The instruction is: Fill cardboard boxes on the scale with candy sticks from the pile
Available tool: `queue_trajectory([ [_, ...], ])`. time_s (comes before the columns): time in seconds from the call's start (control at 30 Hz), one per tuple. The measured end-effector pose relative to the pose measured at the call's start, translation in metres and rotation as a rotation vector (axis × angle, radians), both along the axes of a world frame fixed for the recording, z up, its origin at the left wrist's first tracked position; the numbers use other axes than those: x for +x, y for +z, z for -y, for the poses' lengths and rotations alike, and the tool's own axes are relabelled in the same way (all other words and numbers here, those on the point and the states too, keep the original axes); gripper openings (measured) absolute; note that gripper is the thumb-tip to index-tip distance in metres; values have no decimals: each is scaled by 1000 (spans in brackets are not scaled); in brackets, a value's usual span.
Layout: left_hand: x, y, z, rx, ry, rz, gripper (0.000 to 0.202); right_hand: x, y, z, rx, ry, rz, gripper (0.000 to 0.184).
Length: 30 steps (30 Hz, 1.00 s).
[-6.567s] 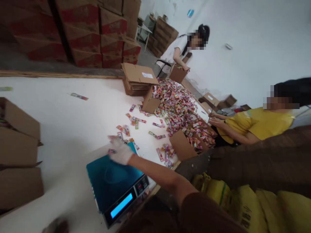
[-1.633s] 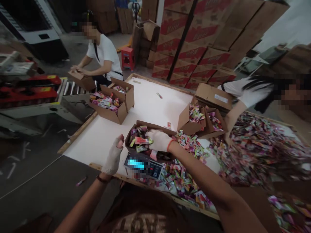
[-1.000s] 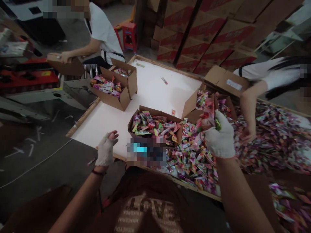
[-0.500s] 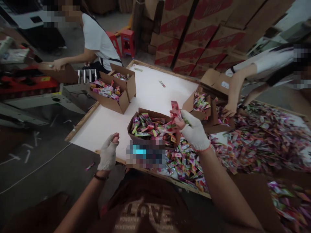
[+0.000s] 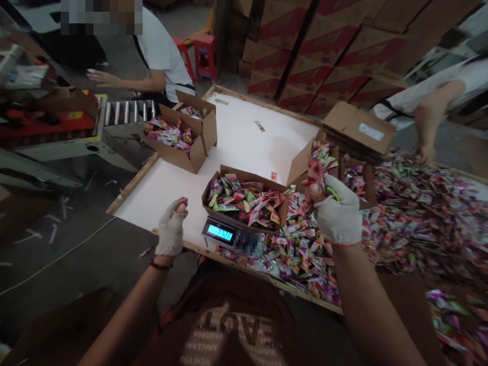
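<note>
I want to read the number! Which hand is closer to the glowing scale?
Left. The left hand is just left of the scale, apart from it; the right hand is farther off to the right, holding packets.

One head-worn camera looks forward and down, close over the table point(image 5: 236, 147) edge.

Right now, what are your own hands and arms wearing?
Both hands wear white knitted gloves. The left hand glove stops short of the fingertips, with a dark band at the wrist. The right hand glove has a reddish cuff edge. Both forearms have no sleeves; the shirt is dark brown with pale lettering.
</note>
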<state>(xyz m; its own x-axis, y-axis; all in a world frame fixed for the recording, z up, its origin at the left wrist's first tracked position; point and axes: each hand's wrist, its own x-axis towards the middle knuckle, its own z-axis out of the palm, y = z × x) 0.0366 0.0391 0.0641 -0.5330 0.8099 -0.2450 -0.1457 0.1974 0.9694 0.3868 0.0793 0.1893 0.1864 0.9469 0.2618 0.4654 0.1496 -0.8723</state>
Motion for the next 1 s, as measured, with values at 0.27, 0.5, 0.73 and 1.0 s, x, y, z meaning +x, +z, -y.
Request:
queue_trajectory([
  [0.27,29,72,-24,359,-318,-370,40,-29,9,-5,43,296,176,36],
  [0.5,70,117,-56,582,-763,-492,56,-28,21,-3,-126,513,426,21],
  [0.73,28,67,-88,-111,-640,-620,27,16,5,16,-839,217,1008,35],
  [1.0,-70,50,-98,-462,-487,-454,58,-51,-75,0,-634,470,328,46],
])
